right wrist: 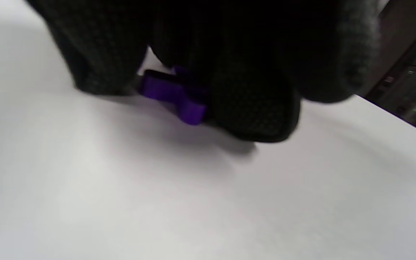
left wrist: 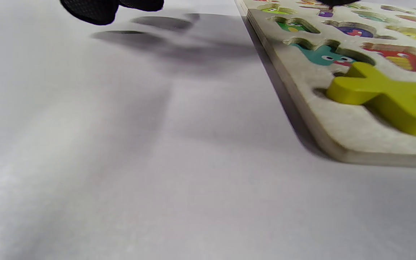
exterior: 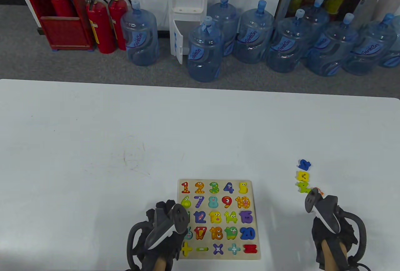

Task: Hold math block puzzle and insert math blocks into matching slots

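Observation:
The wooden puzzle board [exterior: 256,208] lies at the table's near edge, with most slots filled by coloured numbers and signs. A yellow plus [exterior: 185,248] sits raised in its slot [left wrist: 388,94]. My left hand [exterior: 165,208] lies over the board's left edge [left wrist: 323,119]. One fingertip [left wrist: 92,11] hovers above the table and another reaches over the board. My right hand [exterior: 314,194] is to the right of the board. In the right wrist view it [right wrist: 179,86] pinches a purple block [right wrist: 168,92] just above the table.
Loose blocks lie in a row just beyond my right hand: blue [exterior: 304,165], yellow [exterior: 303,176] and green [exterior: 303,187]. A bit of orange [exterior: 318,190] shows beside the tracker. Water bottles [exterior: 204,52] and fire extinguishers [exterior: 100,24] stand on the floor behind the table.

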A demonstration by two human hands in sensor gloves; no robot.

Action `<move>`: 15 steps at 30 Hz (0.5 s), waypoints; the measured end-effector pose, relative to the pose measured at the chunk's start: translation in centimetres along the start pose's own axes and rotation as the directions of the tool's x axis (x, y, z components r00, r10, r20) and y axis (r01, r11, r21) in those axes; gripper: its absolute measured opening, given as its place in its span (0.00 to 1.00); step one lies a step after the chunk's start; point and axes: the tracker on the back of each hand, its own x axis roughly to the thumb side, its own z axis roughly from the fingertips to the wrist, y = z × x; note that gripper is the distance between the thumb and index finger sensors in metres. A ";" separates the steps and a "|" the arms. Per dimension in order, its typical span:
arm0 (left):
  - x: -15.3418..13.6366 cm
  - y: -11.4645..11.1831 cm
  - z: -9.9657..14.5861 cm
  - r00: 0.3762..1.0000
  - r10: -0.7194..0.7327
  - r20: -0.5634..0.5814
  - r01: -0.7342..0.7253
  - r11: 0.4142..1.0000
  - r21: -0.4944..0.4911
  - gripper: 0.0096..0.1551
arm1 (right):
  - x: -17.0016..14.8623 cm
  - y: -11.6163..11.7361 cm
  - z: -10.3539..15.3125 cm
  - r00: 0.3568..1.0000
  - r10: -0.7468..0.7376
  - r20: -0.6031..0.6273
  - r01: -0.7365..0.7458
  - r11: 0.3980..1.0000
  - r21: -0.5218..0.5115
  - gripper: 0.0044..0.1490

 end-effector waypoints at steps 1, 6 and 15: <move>0.0 0.0 0.0 1.000 0.001 0.000 -0.001 1.000 0.000 0.50 | 0.4 0.0 0.0 1.000 0.025 0.018 -0.024 0.999 -0.031 0.42; 0.0 0.0 0.0 1.000 0.005 0.004 -0.005 1.000 0.002 0.50 | 1.2 -0.2 0.6 0.995 0.059 0.081 -0.053 0.996 -0.073 0.42; 0.1 -0.1 0.0 1.000 0.001 0.003 -0.001 1.000 -0.005 0.50 | 3.7 -0.7 2.5 0.954 0.074 0.290 -0.017 0.981 -0.194 0.42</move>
